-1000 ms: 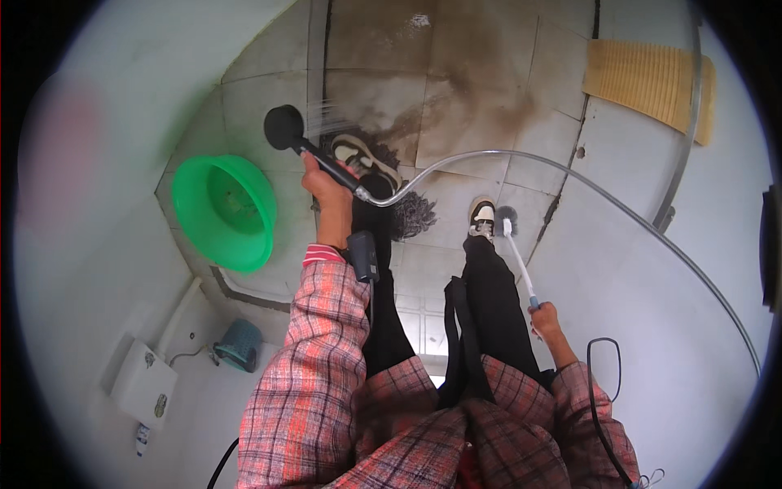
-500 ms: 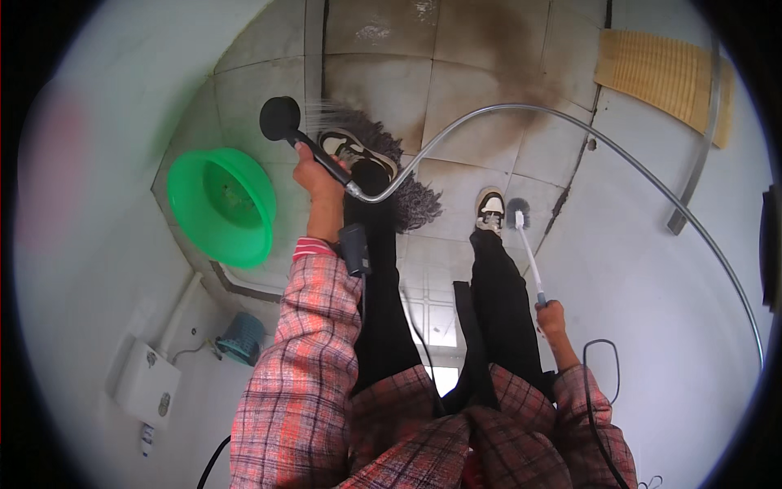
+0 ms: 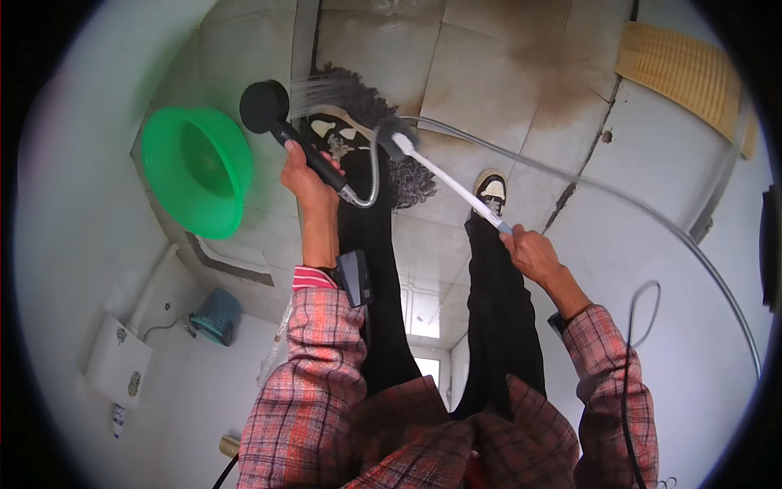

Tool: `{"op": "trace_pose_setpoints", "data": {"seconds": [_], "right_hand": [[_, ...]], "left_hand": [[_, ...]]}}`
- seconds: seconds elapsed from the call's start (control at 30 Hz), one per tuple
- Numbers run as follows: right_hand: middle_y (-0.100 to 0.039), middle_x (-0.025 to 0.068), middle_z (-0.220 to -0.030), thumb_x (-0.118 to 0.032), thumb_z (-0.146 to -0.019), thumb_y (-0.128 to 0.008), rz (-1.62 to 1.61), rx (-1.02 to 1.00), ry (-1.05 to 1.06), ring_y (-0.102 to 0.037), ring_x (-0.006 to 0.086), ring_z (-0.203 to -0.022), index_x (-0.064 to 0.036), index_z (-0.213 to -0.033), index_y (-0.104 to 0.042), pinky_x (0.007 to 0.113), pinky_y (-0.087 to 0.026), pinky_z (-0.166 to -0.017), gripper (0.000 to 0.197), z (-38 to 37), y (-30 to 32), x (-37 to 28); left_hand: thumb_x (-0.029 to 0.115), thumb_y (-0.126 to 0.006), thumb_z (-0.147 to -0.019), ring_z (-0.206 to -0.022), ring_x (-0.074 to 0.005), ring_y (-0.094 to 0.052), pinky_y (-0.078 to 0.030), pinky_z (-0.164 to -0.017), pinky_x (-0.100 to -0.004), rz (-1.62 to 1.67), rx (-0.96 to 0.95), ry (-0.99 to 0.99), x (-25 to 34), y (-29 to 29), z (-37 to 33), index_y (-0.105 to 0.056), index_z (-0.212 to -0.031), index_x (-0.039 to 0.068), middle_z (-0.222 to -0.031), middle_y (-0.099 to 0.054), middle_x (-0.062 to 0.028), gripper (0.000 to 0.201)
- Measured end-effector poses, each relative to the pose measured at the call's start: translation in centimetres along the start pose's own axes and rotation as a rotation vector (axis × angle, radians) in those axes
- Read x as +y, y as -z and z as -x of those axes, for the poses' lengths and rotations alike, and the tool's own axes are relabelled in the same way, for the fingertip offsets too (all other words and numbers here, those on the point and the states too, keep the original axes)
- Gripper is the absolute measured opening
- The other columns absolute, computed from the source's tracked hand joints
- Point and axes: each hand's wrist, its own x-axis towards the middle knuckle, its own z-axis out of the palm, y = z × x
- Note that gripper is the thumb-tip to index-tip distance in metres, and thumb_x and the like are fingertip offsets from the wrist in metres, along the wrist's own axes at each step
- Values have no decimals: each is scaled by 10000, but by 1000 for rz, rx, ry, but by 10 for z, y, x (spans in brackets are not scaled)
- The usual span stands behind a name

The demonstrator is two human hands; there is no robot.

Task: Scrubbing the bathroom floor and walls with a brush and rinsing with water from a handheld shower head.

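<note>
My left hand (image 3: 314, 181) is wrapped round the handle of a black shower head (image 3: 265, 106), which sprays fine streams of water to the right. From its handle runs a silver hose (image 3: 586, 181), curving across to the right. In my right hand (image 3: 533, 251) is a toilet brush (image 3: 446, 179) with a white stick and a round grey head. The brush head is up by the hose, above the shaggy grey mat (image 3: 358, 90); whether it touches the hose I cannot tell. One of my shoes (image 3: 334, 130) stands on the mat, the other (image 3: 490, 191) on the tiles.
A green basin (image 3: 195, 171) sits on the floor at the left. Lower left are a white cistern (image 3: 118, 359) and a blue-green basket (image 3: 216, 316). A ridged wooden board (image 3: 680, 81) leans at the upper right. Brown stains mark the far tiles (image 3: 481, 73).
My right hand has lifted the brush from beside my right shoe up and left toward the hose. The shower head has shifted slightly left and up, still spraying. The hose now lies lower.
</note>
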Motion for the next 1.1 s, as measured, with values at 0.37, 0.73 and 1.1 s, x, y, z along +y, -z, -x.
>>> {"op": "trace_pose_setpoints", "data": {"seconds": [0.37,0.73,1.1], "right_hand": [[-529,166,-505,-289,-914,-427,1,244,265,-556,334,-471,12,-760,-461,416,-446,-444,340,-110,-39,-52],[-553,217,-569,-304,-901,-455,-4,-47,32,-571,380,-551,24,-768,-472,451,-452,-502,355,-33,-27,-3],[-563,225,-595,-300,-906,-439,23,-50,59,-573,389,-570,39,-786,-478,455,-455,-515,362,-59,-43,-12]], "left_hand": [[364,-484,-897,-451,-203,-512,-422,-396,-319,-145,45,-138,-11,-17,-57,-444,-777,14,-589,-515,-100,373],[367,-452,-907,-388,-206,-466,-384,-351,-332,-227,2,243,-7,6,-62,-455,-765,23,-540,-478,-95,372],[355,-463,-903,-415,-205,-476,-382,-364,-343,-155,8,254,-8,-4,-70,-461,-743,26,-567,-493,-101,366]]}}
